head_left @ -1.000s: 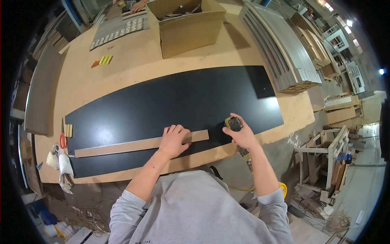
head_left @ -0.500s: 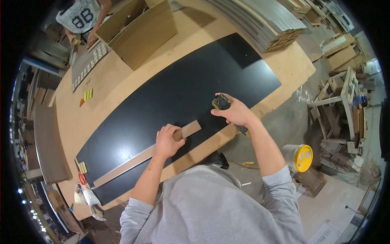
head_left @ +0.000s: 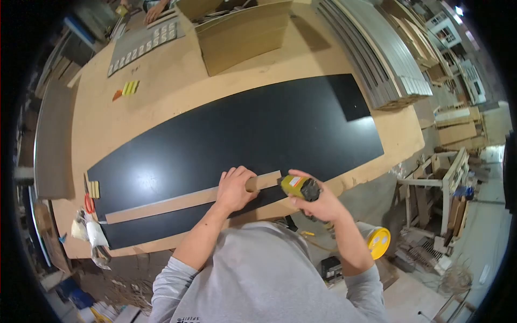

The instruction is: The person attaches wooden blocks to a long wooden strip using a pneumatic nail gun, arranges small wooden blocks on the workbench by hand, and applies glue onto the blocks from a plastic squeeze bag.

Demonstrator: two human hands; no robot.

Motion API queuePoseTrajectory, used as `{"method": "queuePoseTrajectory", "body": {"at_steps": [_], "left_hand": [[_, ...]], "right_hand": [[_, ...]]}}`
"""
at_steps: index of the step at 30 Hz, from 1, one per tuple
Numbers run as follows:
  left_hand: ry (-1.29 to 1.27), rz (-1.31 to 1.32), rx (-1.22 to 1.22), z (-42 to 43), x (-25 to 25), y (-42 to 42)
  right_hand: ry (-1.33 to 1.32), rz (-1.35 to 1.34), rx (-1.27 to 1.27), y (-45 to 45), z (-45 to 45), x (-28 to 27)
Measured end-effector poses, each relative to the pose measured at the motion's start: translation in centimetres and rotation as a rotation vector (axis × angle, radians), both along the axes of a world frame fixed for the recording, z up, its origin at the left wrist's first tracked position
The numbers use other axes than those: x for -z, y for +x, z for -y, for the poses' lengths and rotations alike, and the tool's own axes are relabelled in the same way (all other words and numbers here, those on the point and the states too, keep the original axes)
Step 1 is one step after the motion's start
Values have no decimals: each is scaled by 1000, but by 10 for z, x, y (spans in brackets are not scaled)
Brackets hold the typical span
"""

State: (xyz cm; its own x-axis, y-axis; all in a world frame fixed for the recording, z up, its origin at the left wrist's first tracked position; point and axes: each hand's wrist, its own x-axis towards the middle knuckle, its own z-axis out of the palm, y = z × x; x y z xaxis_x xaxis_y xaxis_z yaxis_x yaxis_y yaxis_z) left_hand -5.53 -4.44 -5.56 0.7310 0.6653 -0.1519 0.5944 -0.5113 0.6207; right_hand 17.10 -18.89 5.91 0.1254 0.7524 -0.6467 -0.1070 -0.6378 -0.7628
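Observation:
A long, dark curved-edge panel (head_left: 215, 132) lies on the table, with a narrow brown strip (head_left: 161, 204) laid along its near side. My left hand (head_left: 235, 188) is closed around the strip toward its right end, thumb on the near side. In my right hand (head_left: 323, 202) is a yellow-green and black cordless drill (head_left: 295, 184), gripped by its handle. Its nose points left at the strip's right end; whether the tip touches is hidden.
On the wooden table (head_left: 156, 91) stand a cardboard box (head_left: 245, 37) and a stack of grey boards (head_left: 377, 54). Red-handled scissors (head_left: 89, 203) and plastic bags (head_left: 96, 234) lie at the left. Another person's hand (head_left: 156, 11) is across the table. A yellow-lidded bucket (head_left: 378, 242) is at right.
My right hand has brought the drill down and turned it to point left at the strip's end. My left hand keeps hold of the strip. The camera view has shifted and turned.

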Motion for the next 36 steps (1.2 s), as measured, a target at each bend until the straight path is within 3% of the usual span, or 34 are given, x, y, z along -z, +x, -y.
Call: {"method": "queuePoseTrajectory", "body": {"at_steps": [4, 7, 31, 34, 36], "left_hand": [[10, 50, 48, -4, 8, -5], [-9, 85, 47, -4, 11, -8], [59, 146, 60, -2, 19, -10], [59, 131, 59, -1, 18, -10], [51, 128, 66, -2, 18, -10]], "right_hand": [[129, 208, -146, -27, -15, 13], [59, 237, -255, -31, -34, 8], [-103, 264, -354, -38, -43, 2], [-274, 212, -352, -38, -50, -9], [-166, 252, -341, -38, -47, -1]]}}
